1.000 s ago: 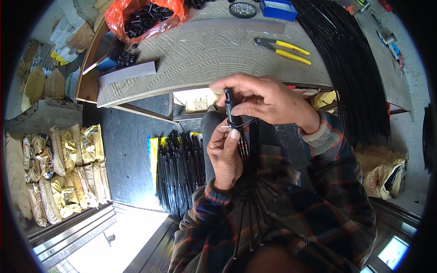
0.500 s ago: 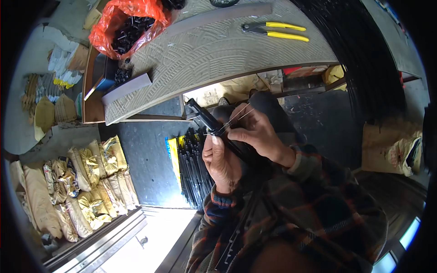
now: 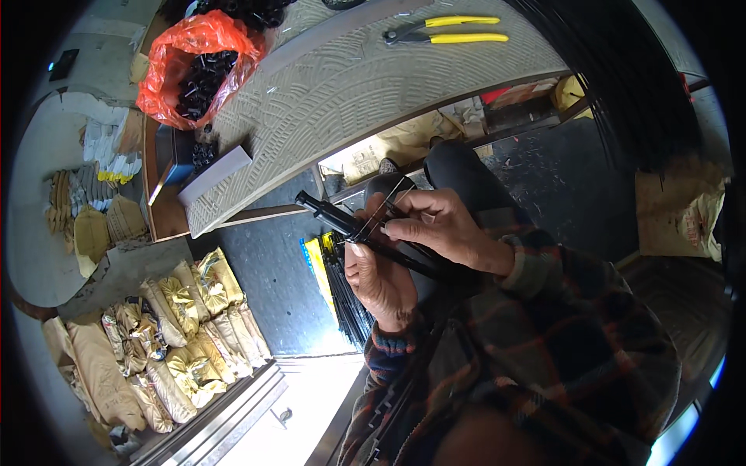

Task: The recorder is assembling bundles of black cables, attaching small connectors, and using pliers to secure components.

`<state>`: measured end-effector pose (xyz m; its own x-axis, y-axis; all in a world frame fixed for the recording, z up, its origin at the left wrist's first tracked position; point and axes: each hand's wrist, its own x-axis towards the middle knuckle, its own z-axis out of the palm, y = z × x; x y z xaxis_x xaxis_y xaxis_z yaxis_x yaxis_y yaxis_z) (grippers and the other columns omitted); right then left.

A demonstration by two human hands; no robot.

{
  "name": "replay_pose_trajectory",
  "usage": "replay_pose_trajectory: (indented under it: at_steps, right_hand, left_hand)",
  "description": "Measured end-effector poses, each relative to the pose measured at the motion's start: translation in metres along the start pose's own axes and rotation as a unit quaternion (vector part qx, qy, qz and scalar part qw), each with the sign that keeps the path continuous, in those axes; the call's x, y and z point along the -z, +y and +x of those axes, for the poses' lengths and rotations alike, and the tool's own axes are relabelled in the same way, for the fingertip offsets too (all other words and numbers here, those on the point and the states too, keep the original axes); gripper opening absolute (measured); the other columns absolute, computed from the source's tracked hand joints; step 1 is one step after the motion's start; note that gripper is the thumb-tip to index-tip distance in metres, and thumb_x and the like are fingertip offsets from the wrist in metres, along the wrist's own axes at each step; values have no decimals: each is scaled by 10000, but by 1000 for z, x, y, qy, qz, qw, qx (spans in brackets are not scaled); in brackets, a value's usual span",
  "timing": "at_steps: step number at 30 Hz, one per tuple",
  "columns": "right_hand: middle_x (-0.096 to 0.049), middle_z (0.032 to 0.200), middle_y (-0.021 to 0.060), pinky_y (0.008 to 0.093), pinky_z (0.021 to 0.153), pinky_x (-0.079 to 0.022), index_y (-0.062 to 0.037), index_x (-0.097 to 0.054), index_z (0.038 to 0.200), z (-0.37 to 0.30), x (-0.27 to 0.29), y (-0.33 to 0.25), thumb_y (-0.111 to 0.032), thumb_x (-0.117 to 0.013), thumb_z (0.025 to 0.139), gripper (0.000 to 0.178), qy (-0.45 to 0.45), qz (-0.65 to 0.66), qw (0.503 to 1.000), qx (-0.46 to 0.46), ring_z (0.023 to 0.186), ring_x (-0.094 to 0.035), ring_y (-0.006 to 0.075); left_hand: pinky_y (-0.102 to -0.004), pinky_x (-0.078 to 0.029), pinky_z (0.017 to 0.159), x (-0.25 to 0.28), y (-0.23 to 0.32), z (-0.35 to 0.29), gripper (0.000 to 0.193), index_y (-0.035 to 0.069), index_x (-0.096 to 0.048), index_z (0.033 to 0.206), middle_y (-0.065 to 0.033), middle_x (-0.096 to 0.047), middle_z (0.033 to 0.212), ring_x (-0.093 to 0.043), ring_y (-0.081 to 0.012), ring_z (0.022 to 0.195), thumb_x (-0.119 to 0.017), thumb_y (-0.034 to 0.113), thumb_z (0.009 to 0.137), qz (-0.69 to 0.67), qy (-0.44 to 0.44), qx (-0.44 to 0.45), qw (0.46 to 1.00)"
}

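Your left hand (image 3: 378, 289) is closed around the lower end of the black tube (image 3: 330, 216), which now leans away toward the upper left above your lap; a second ago it stood nearly upright. Your right hand (image 3: 447, 233) has come down from the tube's top to its lower end, where thumb and fingers are drawn together at some thin wires (image 3: 392, 194); you seem to be pinching them, but the exact grip is too small to tell. That suggests the work has passed from the tube's tip to the wires at its lower end, with your left hand doing the steadying. Beyond your left hand, a bundle of black rods (image 3: 346, 299) stands near, by the floor. Past your knees is the table (image 3: 326, 116), with the yellow-handled pliers (image 3: 454, 37) lying unused and the red plastic bag (image 3: 159, 81) of small black parts at its left; your view has swung, so both sit further left than before.
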<state>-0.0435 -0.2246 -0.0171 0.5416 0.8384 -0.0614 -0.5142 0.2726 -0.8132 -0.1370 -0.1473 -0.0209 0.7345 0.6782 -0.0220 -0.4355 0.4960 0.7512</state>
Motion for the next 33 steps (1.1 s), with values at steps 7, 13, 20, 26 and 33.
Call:
replay_pose_trajectory:
  at_steps: [7,13,20,26,33]
  right_hand:
    - [-580,800,35,220,610,-426,49,-613,847,2,4,11,-42,-651,792,114,4,-75,990,121,726,-520,64]
    - [-593,723,26,234,559,-422,36,-606,812,1,-4,9,-42,-673,770,111,5,-101,988,115,643,-517,66]
    - [-607,742,87,248,542,-399,35,-589,827,0,-5,15,-93,-693,757,179,28,-204,953,221,641,-527,82]
    - [-595,738,18,226,599,-400,23,-607,866,5,4,2,-161,-671,790,209,-60,-106,992,24,685,-494,52]
    - [-575,760,-25,211,639,-389,-1,-617,910,16,12,7,-155,-668,792,201,-100,-67,991,-52,722,-476,32]
  left_hand:
    - [-376,-380,956,-2,-4,-1,421,-35,-495,1153,-202,-527,1175,-529,-262,1058,-538,282,879,-20,9,-19,1000]
    - [-383,-376,964,1,2,-4,460,-37,-476,1179,-214,-476,1235,-521,-267,1070,-552,292,868,-21,10,-4,1000]
    - [-407,-359,982,4,-2,-5,476,-30,-466,1199,-233,-443,1265,-497,-293,1111,-545,303,869,-18,5,-1,1000]
    - [-417,-330,1004,1,-8,-6,481,-41,-479,1181,-238,-409,1295,-475,-297,1138,-518,330,878,0,22,-25,999]
    - [-408,-310,1008,5,-2,3,528,-37,-406,1241,-201,-357,1342,-412,-287,1183,-446,365,902,92,-25,-27,995]
